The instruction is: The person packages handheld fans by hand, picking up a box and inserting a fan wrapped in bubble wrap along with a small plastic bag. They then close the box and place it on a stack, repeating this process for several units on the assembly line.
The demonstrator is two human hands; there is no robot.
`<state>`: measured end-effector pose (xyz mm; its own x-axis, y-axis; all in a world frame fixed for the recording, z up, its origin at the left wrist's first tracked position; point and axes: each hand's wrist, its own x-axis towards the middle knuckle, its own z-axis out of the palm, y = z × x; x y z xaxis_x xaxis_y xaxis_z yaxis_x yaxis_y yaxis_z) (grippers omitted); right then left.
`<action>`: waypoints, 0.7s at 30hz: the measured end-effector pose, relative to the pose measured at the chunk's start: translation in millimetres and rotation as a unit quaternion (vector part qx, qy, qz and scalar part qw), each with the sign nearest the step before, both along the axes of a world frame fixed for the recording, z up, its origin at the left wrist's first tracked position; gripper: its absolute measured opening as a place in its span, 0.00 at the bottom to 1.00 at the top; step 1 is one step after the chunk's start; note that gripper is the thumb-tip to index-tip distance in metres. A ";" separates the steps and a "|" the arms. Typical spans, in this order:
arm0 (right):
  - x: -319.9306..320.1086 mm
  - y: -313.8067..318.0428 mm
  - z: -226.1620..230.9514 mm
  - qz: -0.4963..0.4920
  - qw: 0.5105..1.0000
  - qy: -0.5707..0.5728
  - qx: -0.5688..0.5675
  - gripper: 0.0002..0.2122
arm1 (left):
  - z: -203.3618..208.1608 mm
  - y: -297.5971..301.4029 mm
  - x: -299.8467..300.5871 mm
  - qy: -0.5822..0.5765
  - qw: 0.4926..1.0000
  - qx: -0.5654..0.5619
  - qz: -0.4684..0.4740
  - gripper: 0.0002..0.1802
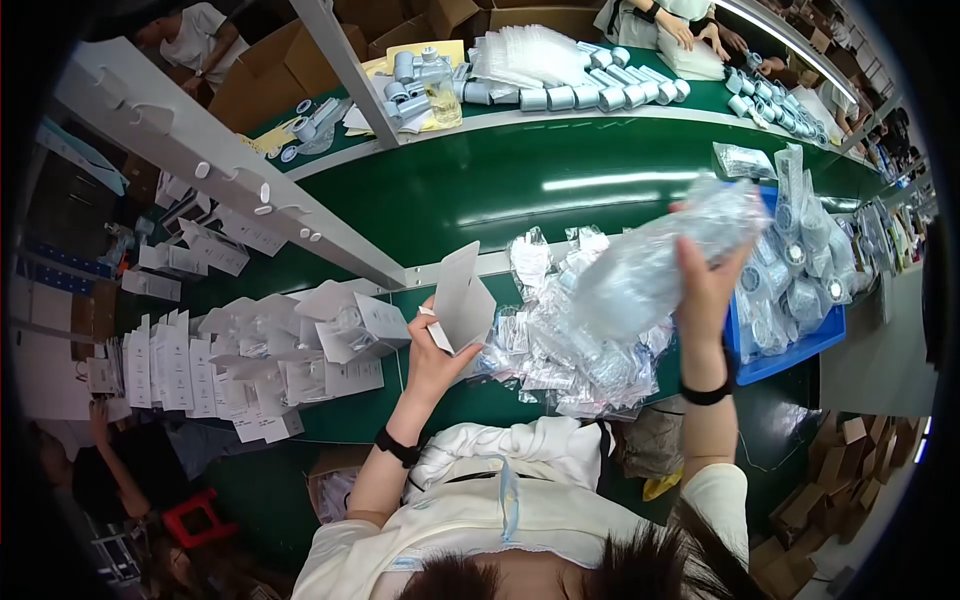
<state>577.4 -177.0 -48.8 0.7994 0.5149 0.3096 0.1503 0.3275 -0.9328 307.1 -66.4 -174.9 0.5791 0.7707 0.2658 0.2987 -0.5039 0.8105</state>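
Observation:
My left hand grips a small white box with its flap standing up, just left of the pile. In my right hand is a clear plastic-wrapped bundle, raised over the right side of the table and smeared by motion; what lies inside cannot be made out. Below it spreads a pile of small clear packets with printed white slips. To the right, a blue bin is heaped with wrapped pale-blue and clear items.
Rows of open white boxes with clear bags inside stand at the left. A white metal post rises beyond them. Across the green conveyor, a shelf carries grey-blue cylinders and stacked clear bags. Another person's hands work at the far side.

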 end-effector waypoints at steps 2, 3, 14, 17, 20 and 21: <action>-57.7 26.3 -17.6 0.046 0.992 0.107 0.037 0.39 | 3.7 -4.1 4.8 -0.015 1.000 0.020 0.002 0.40; -80.3 41.3 -27.8 0.044 0.988 0.144 0.034 0.40 | 6.6 -7.1 6.0 -0.026 0.999 0.043 0.013 0.40; -167.4 58.4 -70.6 0.104 0.896 -0.424 -0.073 0.17 | -16.0 -14.2 -33.8 -0.122 0.979 0.160 0.041 0.41; -142.1 65.4 -86.8 0.290 0.881 -0.375 -0.001 0.11 | -32.1 -10.9 -53.1 -0.188 0.976 0.083 0.068 0.40; -98.2 100.1 -117.0 0.272 0.921 -0.263 -0.090 0.11 | -30.7 -5.9 -75.4 -0.091 0.993 0.028 0.064 0.38; -75.1 118.4 -138.9 0.209 0.908 -0.309 -0.193 0.13 | -25.8 -5.2 -76.3 -0.090 0.993 0.029 0.066 0.38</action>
<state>502.4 -58.6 -187.7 0.2440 0.8984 0.3651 0.6215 0.1442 -0.7700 230.8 -71.6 -200.8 0.4127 0.8172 0.4024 0.2186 -0.5177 0.8272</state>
